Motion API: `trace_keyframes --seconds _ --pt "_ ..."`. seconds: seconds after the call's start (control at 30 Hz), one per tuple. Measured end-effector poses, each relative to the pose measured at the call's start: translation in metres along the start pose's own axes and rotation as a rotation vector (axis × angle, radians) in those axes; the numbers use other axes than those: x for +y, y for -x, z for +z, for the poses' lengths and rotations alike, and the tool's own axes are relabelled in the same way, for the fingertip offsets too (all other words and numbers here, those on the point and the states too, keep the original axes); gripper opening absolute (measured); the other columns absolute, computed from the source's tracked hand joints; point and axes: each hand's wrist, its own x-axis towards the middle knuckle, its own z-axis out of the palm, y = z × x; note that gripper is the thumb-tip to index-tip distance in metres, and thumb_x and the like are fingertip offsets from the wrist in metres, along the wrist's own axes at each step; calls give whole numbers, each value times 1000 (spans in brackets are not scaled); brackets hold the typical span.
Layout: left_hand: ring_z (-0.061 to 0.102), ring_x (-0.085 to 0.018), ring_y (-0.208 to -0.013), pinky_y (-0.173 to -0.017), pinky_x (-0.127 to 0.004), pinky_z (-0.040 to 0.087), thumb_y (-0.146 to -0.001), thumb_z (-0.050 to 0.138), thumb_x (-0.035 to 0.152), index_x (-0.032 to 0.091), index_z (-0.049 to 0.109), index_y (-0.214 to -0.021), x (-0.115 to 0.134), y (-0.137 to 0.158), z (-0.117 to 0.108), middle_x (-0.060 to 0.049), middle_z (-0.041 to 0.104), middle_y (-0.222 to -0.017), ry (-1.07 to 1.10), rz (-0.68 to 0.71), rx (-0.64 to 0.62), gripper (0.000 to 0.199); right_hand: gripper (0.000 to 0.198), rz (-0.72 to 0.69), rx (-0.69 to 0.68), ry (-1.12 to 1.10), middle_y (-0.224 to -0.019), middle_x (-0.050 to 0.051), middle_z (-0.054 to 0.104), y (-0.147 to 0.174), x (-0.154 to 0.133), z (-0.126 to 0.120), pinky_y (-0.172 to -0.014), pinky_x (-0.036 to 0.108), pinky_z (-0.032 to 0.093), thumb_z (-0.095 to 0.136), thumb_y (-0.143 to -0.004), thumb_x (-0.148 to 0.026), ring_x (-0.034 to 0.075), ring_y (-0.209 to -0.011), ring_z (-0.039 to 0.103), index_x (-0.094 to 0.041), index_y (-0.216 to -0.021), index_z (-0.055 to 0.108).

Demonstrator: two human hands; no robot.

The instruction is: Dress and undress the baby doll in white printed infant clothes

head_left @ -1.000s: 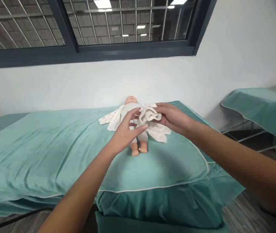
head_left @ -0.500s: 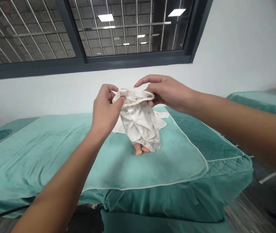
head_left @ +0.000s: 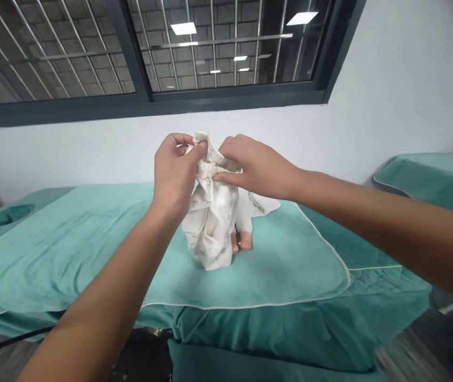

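Observation:
A pair of white baby pants (head_left: 210, 228) with a small print and a gathered elastic waistband hangs from my two hands above the bed. My left hand (head_left: 176, 172) pinches the waistband at its left side between thumb and fingers. At the right side of the waistband, my right hand (head_left: 260, 165) is closed on the fabric, its thumb in front at the gathered edge. Behind the pants lies a baby doll, of which the feet (head_left: 244, 241) and white-covered legs show. White printed clothing (head_left: 265, 205) spreads beside it. The pants and my hands hide the doll's upper body.
The doll lies on a light green sheet (head_left: 290, 276) with white piping, over a darker green bed cover (head_left: 282, 334). A second green-covered bed (head_left: 441, 175) stands at the right. Behind are a white wall and a barred window (head_left: 226, 95). A black cable (head_left: 11, 342) runs at lower left.
The pants have swung left and turned, showing more of the doll's legs. My right hand has moved lower and inward along the waistband, which is now bunched and tilted. The view has shifted slightly.

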Motion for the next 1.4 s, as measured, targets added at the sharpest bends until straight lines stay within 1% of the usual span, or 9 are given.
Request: trace_keyframes --seconds 0.13,0.23,0.37,0.57,0.77,0.9,1.03,1.23,1.4 --pt "55 -13 -77 -67 -24 47 -82 66 24 19 55 -83 -7 -1 -6 0 55 -81 -147 132 -18 12 31 169 8 -156 -68 -1 47 1 9 -5 -67 29 36 66 -85 -41 16 -72 47 -20 -66 52" --pt "55 -18 -102 -88 -30 47 -83 67 32 19 59 -80 -12 5 -6 -4 59 -101 -314 305 -191 15 40 284 54 -358 -62 -3 42 2 12 -6 -58 27 31 70 -80 -49 12 -63 41 -20 -62 51" --pt "55 -21 -101 -93 -34 44 -82 68 36 20 58 -74 -16 17 -1 -3 64 -98 -473 355 -393 21 36 408 125 -521 -60 -2 45 4 22 0 -53 26 31 73 -78 -46 12 -59 42 -20 -63 53" --pt "50 -13 -64 -60 -25 40 -87 61 46 21 54 -75 -26 20 4 2 54 -67 -196 86 -328 29 25 520 198 -667 -74 -2 57 12 36 6 -55 27 40 71 -77 -34 13 -61 51 -23 -98 63" --pt "49 -11 -56 -51 -22 39 -85 64 50 20 52 -73 -31 8 11 3 50 -63 -40 31 -299 34 32 360 -104 -541 -80 1 58 26 26 3 -69 29 45 71 -78 -51 16 -77 55 -20 -74 65" --pt "54 -12 -57 -50 -23 43 -82 65 54 19 57 -73 -24 7 4 1 56 -66 -1 -136 -501 37 25 358 72 -446 -97 3 57 32 27 3 -74 31 46 77 -72 -42 18 -87 56 -20 -76 66" --pt "67 -20 -75 -59 -28 52 -70 79 46 17 68 -87 -24 9 -4 -5 69 -85 -50 -338 -813 35 27 455 80 -698 -78 -1 56 34 36 5 -62 28 44 77 -73 -41 14 -69 54 -20 -74 60" --pt "70 -23 -84 -72 -33 57 -79 71 47 17 64 -99 -48 7 5 -8 71 -90 247 -365 -544 36 42 524 167 -1051 -72 -2 60 37 46 29 -57 26 46 81 -68 -53 13 -63 56 -22 -78 55" --pt "70 -22 -82 -73 -33 57 -82 66 53 18 61 -91 -56 7 15 -6 69 -83 292 -375 -480 36 41 558 -230 -1039 -76 3 68 43 44 41 -58 29 49 76 -72 -58 17 -66 63 -19 -80 65"
